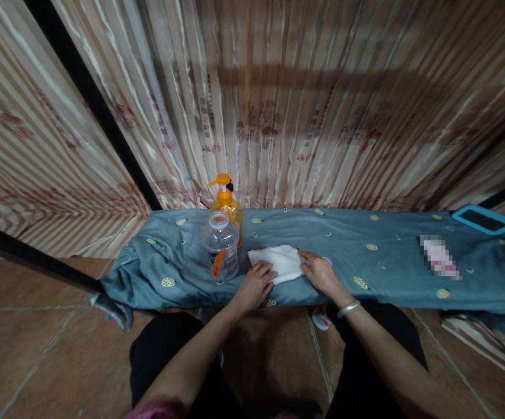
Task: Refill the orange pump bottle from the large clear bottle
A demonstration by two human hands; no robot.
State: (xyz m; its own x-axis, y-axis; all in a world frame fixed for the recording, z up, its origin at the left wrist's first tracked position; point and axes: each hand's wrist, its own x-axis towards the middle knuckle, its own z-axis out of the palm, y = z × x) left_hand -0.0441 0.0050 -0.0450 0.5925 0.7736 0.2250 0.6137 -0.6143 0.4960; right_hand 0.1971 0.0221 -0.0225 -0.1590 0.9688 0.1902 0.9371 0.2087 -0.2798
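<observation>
A folded white cloth [284,262] lies on the blue-green fabric [348,224] that covers a low, narrow bench in front of me. My left hand [258,283] has its bent fingers over the near left edge of the cloth. At the cloth's right end, my right hand [321,272] grips the edge between thumb and fingers. A pale rounded edge shows behind the right hand, too hidden to name. Left of the cloth stands a clear open plastic bottle [226,235] with an orange label. Right behind it is a yellow pump bottle [230,205] with an orange pump head.
On the right part of the bench lie a blurred-out packet [439,256] and a blue-framed oval object [483,219] with a dark middle. A striped curtain [270,87] hangs behind the bench. Dark poles [95,110] slant at the left. Below is a tiled floor [38,337].
</observation>
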